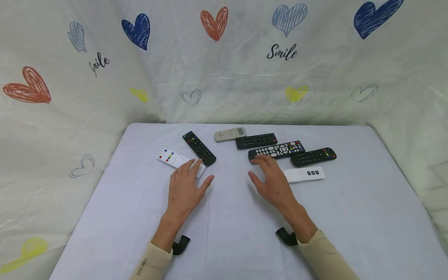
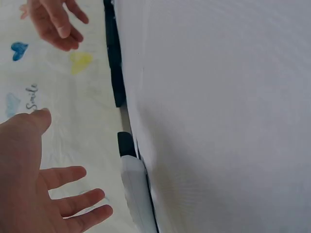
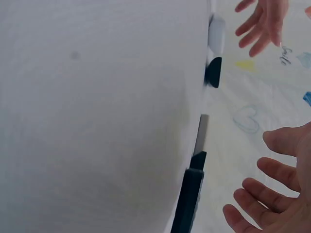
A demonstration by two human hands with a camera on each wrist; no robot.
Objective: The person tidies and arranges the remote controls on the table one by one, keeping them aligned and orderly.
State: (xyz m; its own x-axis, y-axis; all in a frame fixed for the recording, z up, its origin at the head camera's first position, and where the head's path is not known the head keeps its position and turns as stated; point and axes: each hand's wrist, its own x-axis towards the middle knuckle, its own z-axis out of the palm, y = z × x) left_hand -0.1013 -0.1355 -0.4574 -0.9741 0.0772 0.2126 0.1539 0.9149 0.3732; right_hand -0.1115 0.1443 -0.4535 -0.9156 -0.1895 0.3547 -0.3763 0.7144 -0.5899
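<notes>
A: Grip status?
B: None. Left hand (image 1: 184, 191): fingers (image 2: 65, 177) spread, over right end of white colour-button remote (image 1: 173, 158). Right hand (image 1: 274, 186): fingers spread too, over left end of long black remote (image 1: 280, 150).
A: Where are those?
B: Counter (image 1: 231, 233), far half. White three-button remote (image 1: 304, 174) just right of right hand.

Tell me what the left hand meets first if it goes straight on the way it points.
Likely the left white remote, which the left hand partly covers in the head view; hand height is unclear, so it might pass above.
</notes>
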